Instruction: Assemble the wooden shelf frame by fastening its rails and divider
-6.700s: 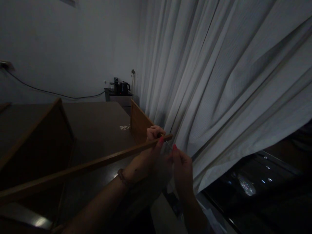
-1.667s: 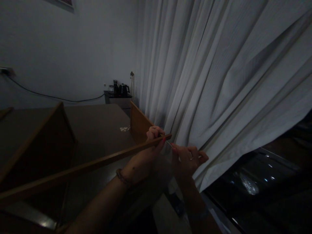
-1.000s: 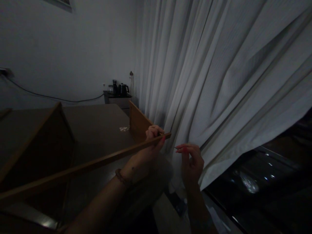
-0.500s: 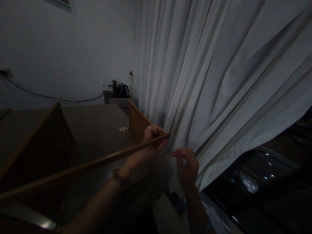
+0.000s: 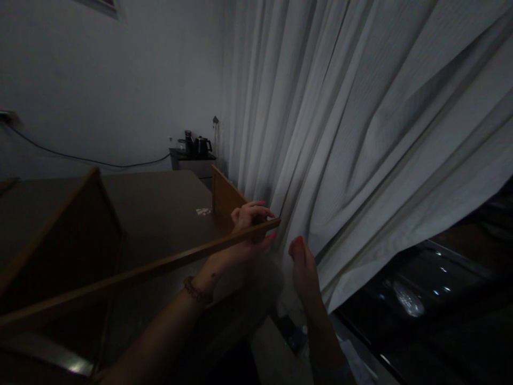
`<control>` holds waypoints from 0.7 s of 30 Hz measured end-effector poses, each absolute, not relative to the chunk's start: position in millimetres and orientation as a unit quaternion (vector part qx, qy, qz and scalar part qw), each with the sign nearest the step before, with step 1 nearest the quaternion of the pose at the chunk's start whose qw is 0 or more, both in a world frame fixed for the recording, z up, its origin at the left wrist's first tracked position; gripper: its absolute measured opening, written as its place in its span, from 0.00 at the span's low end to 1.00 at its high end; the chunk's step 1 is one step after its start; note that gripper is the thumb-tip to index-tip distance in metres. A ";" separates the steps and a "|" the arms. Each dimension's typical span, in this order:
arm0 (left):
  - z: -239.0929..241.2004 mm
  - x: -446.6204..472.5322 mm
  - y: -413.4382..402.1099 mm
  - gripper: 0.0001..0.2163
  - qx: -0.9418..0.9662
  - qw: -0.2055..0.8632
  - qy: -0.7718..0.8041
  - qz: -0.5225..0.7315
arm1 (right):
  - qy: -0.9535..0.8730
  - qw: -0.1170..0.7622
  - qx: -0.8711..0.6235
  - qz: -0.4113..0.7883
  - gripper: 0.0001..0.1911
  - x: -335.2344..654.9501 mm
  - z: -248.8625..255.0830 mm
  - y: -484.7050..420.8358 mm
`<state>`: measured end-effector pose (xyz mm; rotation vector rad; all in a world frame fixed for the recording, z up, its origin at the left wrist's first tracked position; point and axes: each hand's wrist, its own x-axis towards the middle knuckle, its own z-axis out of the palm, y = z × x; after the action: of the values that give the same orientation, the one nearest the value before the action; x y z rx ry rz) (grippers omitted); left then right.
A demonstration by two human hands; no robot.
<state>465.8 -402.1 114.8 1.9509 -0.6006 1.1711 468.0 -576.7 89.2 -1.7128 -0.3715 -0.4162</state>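
A long wooden board point(image 5: 172, 263) of a brown wooden frame runs from the lower left toward the middle. At its far end is my left hand point(image 5: 250, 218), thumb below the board's edge and fingers arched over the top, one finger lifted. The board hides part of the palm. A beaded bracelet point(image 5: 196, 290) circles that wrist. To the right, apart from the board, my right hand point(image 5: 303, 264) is closed, with the thumb pressed on curled fingers; whether anything small is inside cannot be seen. Behind the left hand stands a wooden end panel point(image 5: 226, 195).
Another wooden panel point(image 5: 86, 214) rises at left over a brown surface point(image 5: 152, 198). Small white pieces point(image 5: 203, 212) lie there. A kettle point(image 5: 202, 145) stands on a corner cabinet point(image 5: 196, 167). A cable point(image 5: 100, 162) runs along the wall. White curtains point(image 5: 340, 133) hang at right.
My left hand's fingers have straightened and spread somewhat at the board's end. The right hand has turned and its fingers have curled in. The board has stayed in place.
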 end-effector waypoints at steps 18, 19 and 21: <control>102.4 476.6 -398.2 0.20 0.741 0.396 -0.239 0.488 | -0.251 0.650 -0.696 -0.175 0.18 486.0 119.6 -540.0; 102.9 476.8 -398.7 0.19 0.739 0.395 -0.240 0.489 | -0.252 0.649 -0.696 -0.175 0.18 486.7 119.0 -540.3; 104.1 476.7 -399.6 0.19 0.737 0.396 -0.236 0.493 | -0.257 0.647 -0.696 -0.173 0.17 487.7 118.1 -541.0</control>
<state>476.7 -399.6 104.1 1.8691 -0.5986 1.2505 487.7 -541.0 118.1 -1.5834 -0.5849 -0.3931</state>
